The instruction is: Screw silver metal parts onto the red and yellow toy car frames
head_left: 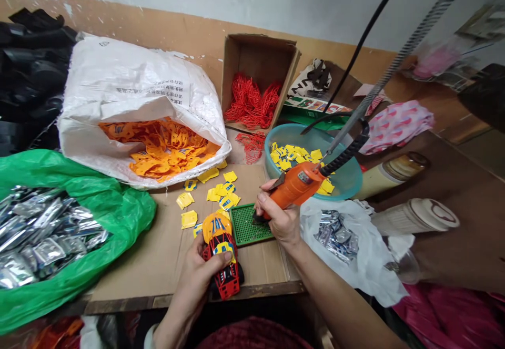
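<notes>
Cradling a red plastic toy car [224, 267] with a yellow shell, the left hand [197, 280] is closed around its body, thumb across the top, holding it upright over the tabletop [252, 291]. The car looks light and stiff, though its thin open frame may be fragile; the solid middle of the body seems the safest place to take hold. The right hand [280, 220] is wrapped firmly around an orange electric tool [295, 188], its tip low over a green perforated mat [246, 228] just beside the car. Loose yellow plastic pieces [209, 194] lie ahead of the left hand. Farther ahead of the hands, a white sack [118, 91] holds orange pieces and a cardboard box [256, 60] holds red frames, while a teal basin [347, 186] of yellow pieces sits just beyond the right hand.
</notes>
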